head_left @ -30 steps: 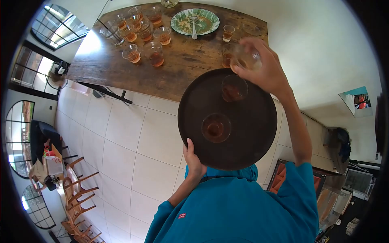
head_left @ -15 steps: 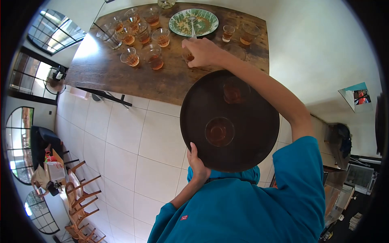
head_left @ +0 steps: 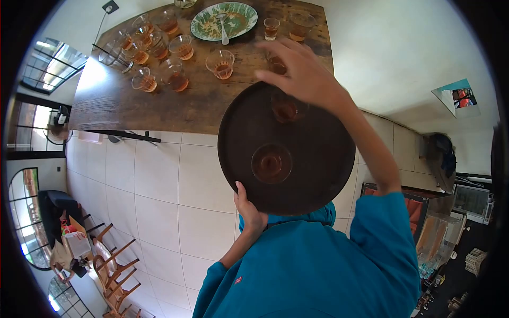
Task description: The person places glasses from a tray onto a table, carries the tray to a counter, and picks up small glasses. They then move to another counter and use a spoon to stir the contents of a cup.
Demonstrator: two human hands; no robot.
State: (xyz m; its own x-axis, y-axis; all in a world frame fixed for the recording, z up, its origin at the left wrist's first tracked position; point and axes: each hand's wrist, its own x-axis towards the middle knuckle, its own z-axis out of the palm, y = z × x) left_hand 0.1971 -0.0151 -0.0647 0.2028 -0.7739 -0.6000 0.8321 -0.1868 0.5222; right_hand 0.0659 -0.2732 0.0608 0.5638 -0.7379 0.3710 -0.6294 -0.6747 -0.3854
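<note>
My left hand [head_left: 249, 211] grips the near-left rim of a round dark brown tray [head_left: 313, 164], thumb on top. On the tray stand two glasses of reddish-brown drink: one near the middle [head_left: 271, 164], the other farther back [head_left: 287, 109]. My right hand [head_left: 305, 77] is over the tray's far edge, thumb and fingers apart. Between them, partly hidden, a glass [head_left: 277, 65] stands on the wooden table [head_left: 201, 108]; I cannot make out whether the fingers touch it. Left of that hand, another glass of drink [head_left: 220, 65] stands on the table.
Several more drink glasses [head_left: 175, 77] crowd the table's left part. At the back lies a green-and-white plate [head_left: 199, 27] with a spoon [head_left: 224, 33]. A small glass [head_left: 271, 29] and a wider glass [head_left: 300, 26] stand right of it. Wooden chairs [head_left: 108, 265] are at the far left.
My right hand has let go of a glass, now left standing on the table, and has moved right to another glass. My left hand still holds the tray, and the view has shifted.
</note>
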